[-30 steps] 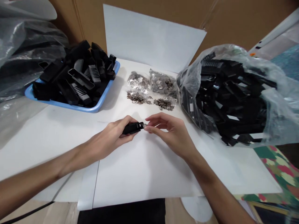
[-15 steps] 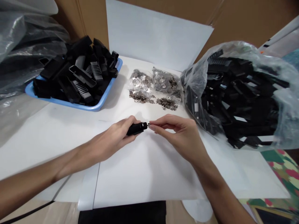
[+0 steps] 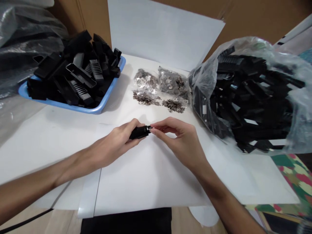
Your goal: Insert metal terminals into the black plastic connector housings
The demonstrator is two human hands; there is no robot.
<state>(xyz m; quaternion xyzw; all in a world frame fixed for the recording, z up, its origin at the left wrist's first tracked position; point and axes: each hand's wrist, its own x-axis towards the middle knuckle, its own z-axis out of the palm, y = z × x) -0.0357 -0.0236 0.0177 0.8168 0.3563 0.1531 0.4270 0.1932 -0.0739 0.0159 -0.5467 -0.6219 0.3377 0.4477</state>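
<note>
My left hand (image 3: 117,143) is wrapped round a small black plastic housing (image 3: 139,132), holding it level just above the white sheet. My right hand (image 3: 181,141) pinches a tiny metal clip against the housing's right end; the clip is mostly hidden by my fingertips. Beyond my hands lie small clear bags and loose heaps of metal clips (image 3: 159,89).
A blue tray (image 3: 107,100) piled with black plastic housings stands at the back left. A large clear bag (image 3: 248,94) full of black parts lies at the right. White paper (image 3: 146,175) covers the table; a white sheet leans on the cardboard wall behind.
My right fingertips have closed the small gap and now press on the housing's end. Both hands stay in about the same place.
</note>
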